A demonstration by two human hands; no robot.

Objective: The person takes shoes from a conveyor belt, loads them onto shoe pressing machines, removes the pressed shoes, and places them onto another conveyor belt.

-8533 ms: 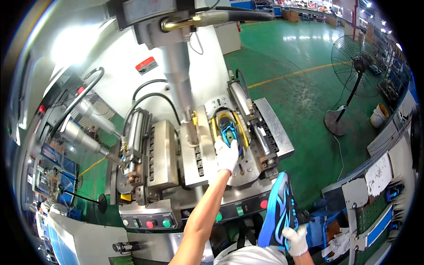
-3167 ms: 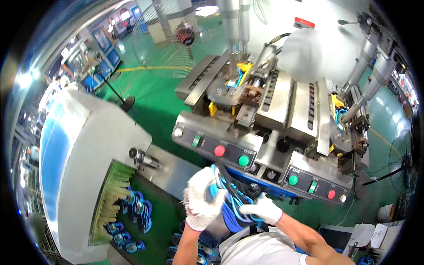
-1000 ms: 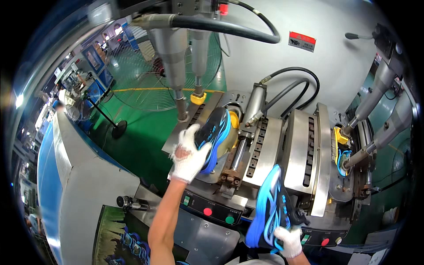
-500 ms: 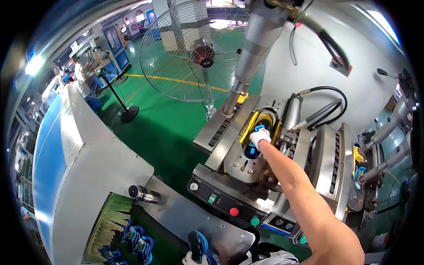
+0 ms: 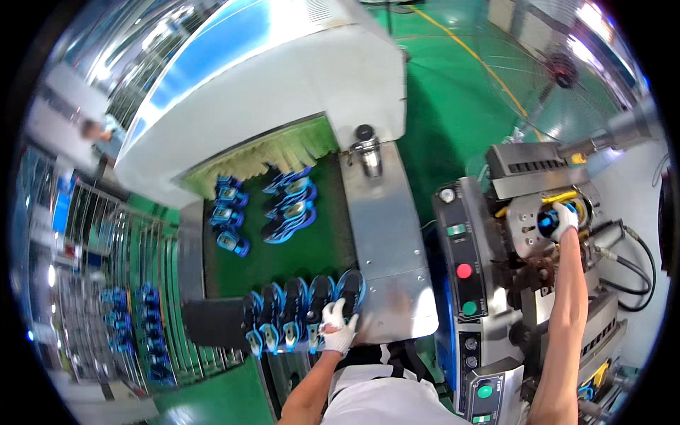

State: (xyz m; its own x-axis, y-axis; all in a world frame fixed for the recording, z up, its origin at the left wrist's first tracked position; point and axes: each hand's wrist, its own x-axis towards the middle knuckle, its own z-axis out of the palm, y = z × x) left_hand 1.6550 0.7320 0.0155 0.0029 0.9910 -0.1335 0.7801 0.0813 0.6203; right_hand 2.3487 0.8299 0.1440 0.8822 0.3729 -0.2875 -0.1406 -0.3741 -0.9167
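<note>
My left hand point(image 5: 338, 329), in a white glove, is over the heel end of a black-and-blue sports shoe point(image 5: 350, 285). Its fingers are spread apart. That shoe stands at the right end of a row of several similar shoes point(image 5: 292, 301) along the near edge of the conveyor. Far to the right, my right hand point(image 5: 565, 218), also gloved, reaches into a metal shoe press point(image 5: 524, 230). Its fingers are closed on a blue-and-black shoe point(image 5: 547, 222) seated there between yellow parts; the glove covers much of that shoe.
More shoes point(image 5: 294, 205) lie on the green conveyor belt point(image 5: 319, 248) before a fringed opening in a white machine point(image 5: 297, 78). A steel flask point(image 5: 367, 152) stands on the metal side. A button panel point(image 5: 462, 262) fronts the press. Left are a shoe rack point(image 5: 145, 312) and another person point(image 5: 103, 134).
My view has swung left toward the conveyor. The left hand, earlier holding a shoe low in the picture, is now spread over the shoe at the row's end. The right hand stays in the press.
</note>
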